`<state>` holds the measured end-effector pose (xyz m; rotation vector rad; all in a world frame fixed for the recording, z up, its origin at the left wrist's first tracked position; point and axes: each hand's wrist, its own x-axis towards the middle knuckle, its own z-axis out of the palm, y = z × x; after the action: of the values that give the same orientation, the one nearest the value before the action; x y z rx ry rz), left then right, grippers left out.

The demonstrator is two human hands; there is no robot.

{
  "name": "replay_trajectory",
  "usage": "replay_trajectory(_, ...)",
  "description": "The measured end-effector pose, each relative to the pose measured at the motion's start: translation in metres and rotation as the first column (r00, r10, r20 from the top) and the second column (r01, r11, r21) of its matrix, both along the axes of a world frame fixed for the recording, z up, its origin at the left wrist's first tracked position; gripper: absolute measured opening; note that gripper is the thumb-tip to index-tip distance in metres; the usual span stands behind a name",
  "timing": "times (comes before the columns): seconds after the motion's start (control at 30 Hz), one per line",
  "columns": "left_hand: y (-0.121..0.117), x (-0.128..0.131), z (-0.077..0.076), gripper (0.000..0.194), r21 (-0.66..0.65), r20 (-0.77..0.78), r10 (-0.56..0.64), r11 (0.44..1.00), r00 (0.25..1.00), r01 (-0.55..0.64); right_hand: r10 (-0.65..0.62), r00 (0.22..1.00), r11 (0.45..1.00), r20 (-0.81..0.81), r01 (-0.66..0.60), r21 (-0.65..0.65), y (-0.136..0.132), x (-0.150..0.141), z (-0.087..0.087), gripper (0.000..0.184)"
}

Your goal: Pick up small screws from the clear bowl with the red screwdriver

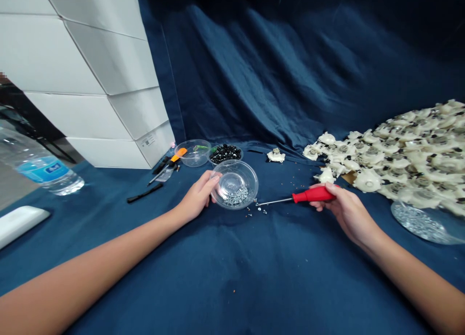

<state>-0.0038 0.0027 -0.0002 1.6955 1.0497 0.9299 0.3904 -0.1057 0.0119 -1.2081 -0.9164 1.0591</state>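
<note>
My left hand point(199, 195) grips the rim of a clear plastic bowl point(232, 173), which is tilted toward me. Small silver screws point(238, 196) have gathered at its lower side. In my right hand point(345, 206) is a screwdriver point(315, 194) with a red handle, its shaft pointing left. The tip lies close to the bowl's right edge, among a few loose screws point(259, 209) on the blue cloth. Whether the tip touches a screw is too small to tell.
Cream plastic parts point(410, 156) are heaped at the right, beside a bag of screws point(421, 222). One part point(276, 155) sits apart. Behind the bowl stand a dish of black pieces point(225, 154) and a clear lid point(194, 153). An orange-handled tool point(178, 155), white boxes point(119, 114) and a bottle point(47, 170) are leftward.
</note>
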Motion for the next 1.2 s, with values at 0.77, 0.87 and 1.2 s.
replay_trajectory(0.77,0.000,-0.001,-0.002,0.049,0.014,-0.010,0.006,1.000,1.000,-0.006,0.137,0.984,0.984,0.113,-0.148,0.095,-0.017,-0.012,0.009,0.042)
replay_trajectory(0.87,0.000,0.000,-0.001,0.050,0.011,-0.008,0.009,1.000,1.000,-0.009,0.120,0.988,0.985,0.102,-0.131,0.109,-0.018,-0.012,0.007,0.042)
replay_trajectory(1.2,0.010,-0.001,-0.007,0.056,-0.031,0.062,0.031,0.999,0.998,-0.029,0.022,1.000,0.990,0.009,-0.023,0.139,-0.003,0.005,0.002,0.034)
